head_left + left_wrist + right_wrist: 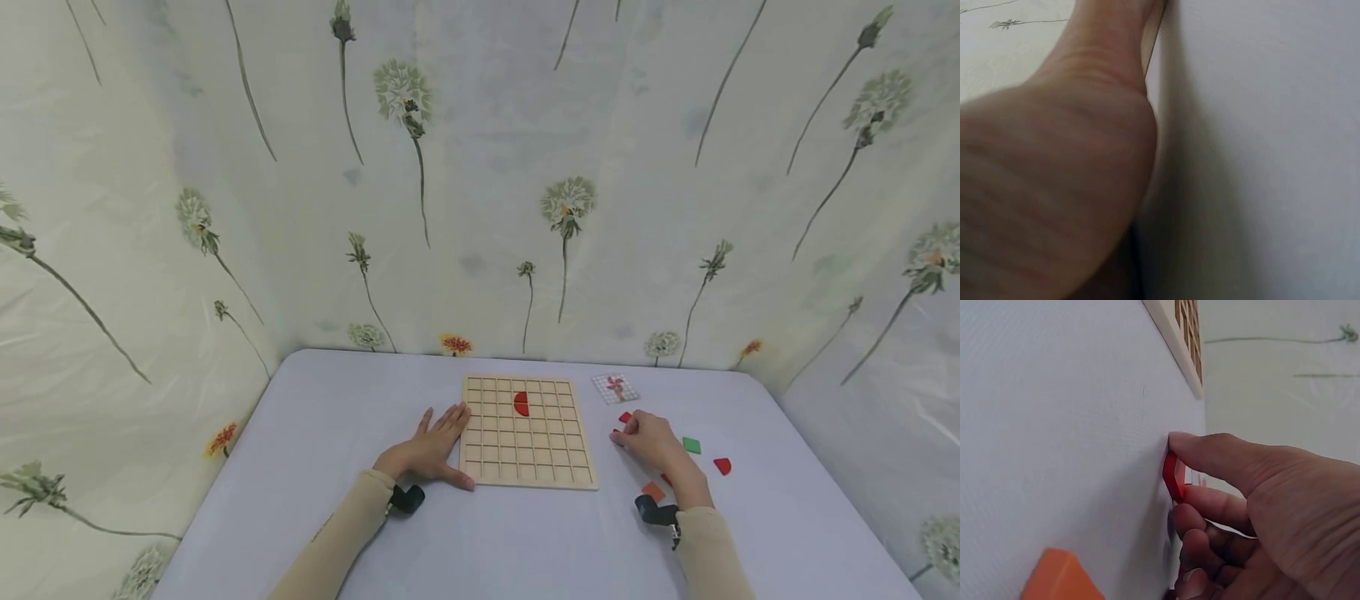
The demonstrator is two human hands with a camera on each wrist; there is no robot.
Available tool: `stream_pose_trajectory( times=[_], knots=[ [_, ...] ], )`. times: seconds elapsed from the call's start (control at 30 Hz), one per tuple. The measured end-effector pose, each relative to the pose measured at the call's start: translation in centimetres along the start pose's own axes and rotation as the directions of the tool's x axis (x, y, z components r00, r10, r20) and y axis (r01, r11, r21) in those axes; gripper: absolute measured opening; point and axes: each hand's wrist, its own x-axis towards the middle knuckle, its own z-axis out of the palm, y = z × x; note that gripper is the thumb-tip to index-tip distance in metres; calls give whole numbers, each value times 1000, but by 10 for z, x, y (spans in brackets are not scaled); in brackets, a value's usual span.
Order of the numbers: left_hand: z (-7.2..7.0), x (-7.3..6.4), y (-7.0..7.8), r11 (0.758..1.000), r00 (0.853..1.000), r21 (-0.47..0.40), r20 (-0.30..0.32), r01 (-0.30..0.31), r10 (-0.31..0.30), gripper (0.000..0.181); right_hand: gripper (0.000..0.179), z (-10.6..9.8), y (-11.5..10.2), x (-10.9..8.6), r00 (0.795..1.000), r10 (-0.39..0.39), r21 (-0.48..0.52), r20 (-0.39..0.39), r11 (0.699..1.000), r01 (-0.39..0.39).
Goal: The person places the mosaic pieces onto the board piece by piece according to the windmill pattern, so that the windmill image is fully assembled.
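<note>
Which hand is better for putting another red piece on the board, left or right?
Probably the right hand: its thumb and finger pinch a red piece beside the wooden board. The left hand lies spread at the board's left edge.

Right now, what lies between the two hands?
Left to right in the head view: wooden board, bare tabletop, then the red piece the right hand pinches.

The table (322,417) presents a plain, pale top with rounded far corners. A wooden grid board (536,454) lies flat, midway between the left and right edges. Between it and the right edge I see a patterned card (615,388), green square (692,445), orange tile (654,492) and loose red pieces (722,466).
</note>
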Motion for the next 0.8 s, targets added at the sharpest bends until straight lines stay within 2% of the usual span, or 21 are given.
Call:
stream_pose_trajectory(
  times=[0.2, 0.27, 0.37, 0.47, 0.6, 0.8],
  knots=[
    [-1, 0, 0, 1000, 1000, -1, 0, -5, 5, 127, 40, -4, -2, -1, 999, 13, 12, 37, 1000, -14],
    [-2, 0, 0, 1000, 1000, -2, -1, -7, 7, 127, 43, -8, -3, -1, 999, -11, 14, 36, 1000, 10],
    [-3, 0, -1, 1000, 1000, -5, 0, -10, 10, 127, 35, -12, -4, 1, 996, -81, 18, 24, 997, 80],
    [-4, 1, -1, 1000, 1000, -1, -2, -14, 14, 127, 29, -14, -4, 2, 988, -147, 24, 52, 989, 146],
    [-4, 2, -3, 1000, 1000, 7, -1, -13, 13, 128, 35, -13, -5, 2, 980, -162, 31, 113, 987, 160],
    [-1, 0, -1, 1000, 1000, 5, 6, -11, 11, 128, 33, -6, 1, 4, 981, -167, 17, 101, 986, 167]
  ],
)
